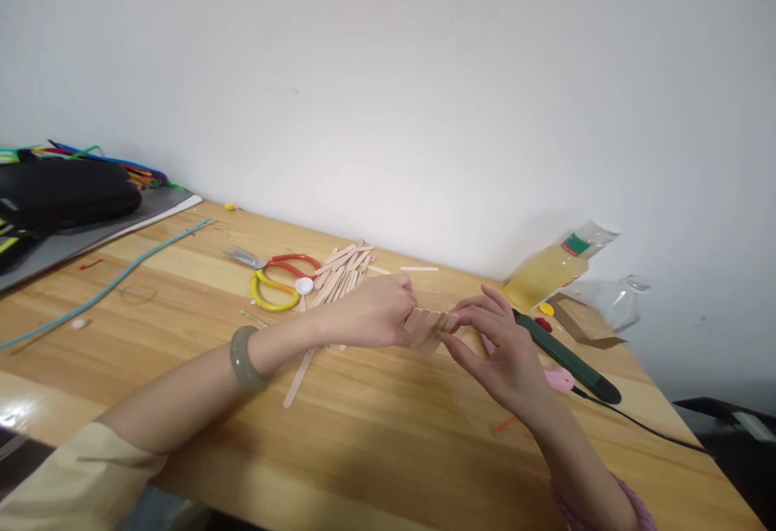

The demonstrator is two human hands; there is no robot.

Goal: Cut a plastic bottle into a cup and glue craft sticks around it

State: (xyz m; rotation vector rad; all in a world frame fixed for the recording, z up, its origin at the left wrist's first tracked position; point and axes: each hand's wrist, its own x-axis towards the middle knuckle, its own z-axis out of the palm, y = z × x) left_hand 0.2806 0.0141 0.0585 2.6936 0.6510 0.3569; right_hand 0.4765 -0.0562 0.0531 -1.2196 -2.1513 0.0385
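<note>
Between my hands, above the table, is a row of craft sticks (pixel 428 327) lying side by side. My left hand (pixel 379 314), with a bangle at the wrist, is closed around one end of the row and hides part of it. At the other end, the thumb and fingers of my right hand (pixel 494 345) pinch the stick ends. Whether the sticks are joined together I cannot tell. Behind my left hand lies a loose pile of craft sticks (pixel 340 272), and one single stick (pixel 298 379) lies below my forearm.
Scissors (pixel 276 276) with red and yellow handles lie left of the pile. A tilted bottle of yellow liquid (pixel 549 272), a clear bottle (pixel 622 305), a dark green bar (pixel 567 357) and a pink corded tool (pixel 558 378) are at right. A blue pipe cleaner (pixel 130 276) and black case (pixel 66 190) are left.
</note>
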